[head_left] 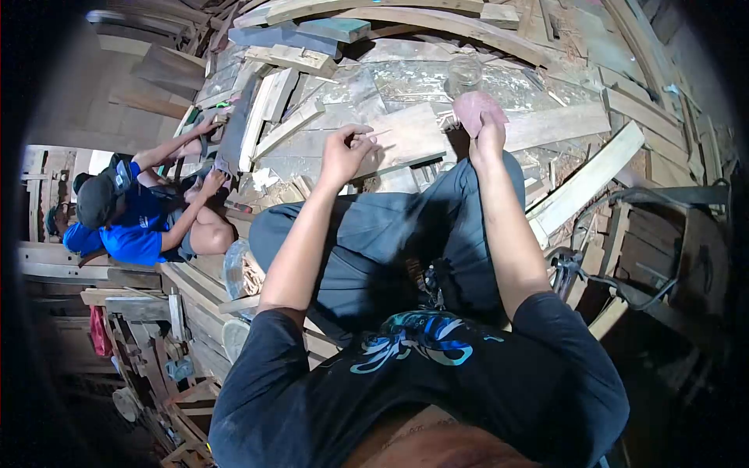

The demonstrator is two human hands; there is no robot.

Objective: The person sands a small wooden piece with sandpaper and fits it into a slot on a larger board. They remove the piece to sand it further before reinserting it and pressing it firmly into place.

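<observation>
In my right hand (488, 139) is a pinkish sheet of sandpaper (477, 113), held up by its near edge between thumb and fingers. My left hand (346, 156) is closed, its fingers curled in over the left end of a pale wooden board (409, 132). Whether anything small sits between those fingertips I cannot make out. The board lies in front of my crossed legs, between the two hands. Beyond the sandpaper stands a clear glass jar (465, 72).
A co-worker in a blue shirt (136, 232) sits at the left, hands on a long dark plank (240, 117). Timber offcuts (292, 58) are piled at the back. A pale plank (589, 183) slants at my right, near a black cable (663, 292). A clear bag (243, 269) holds wood pieces.
</observation>
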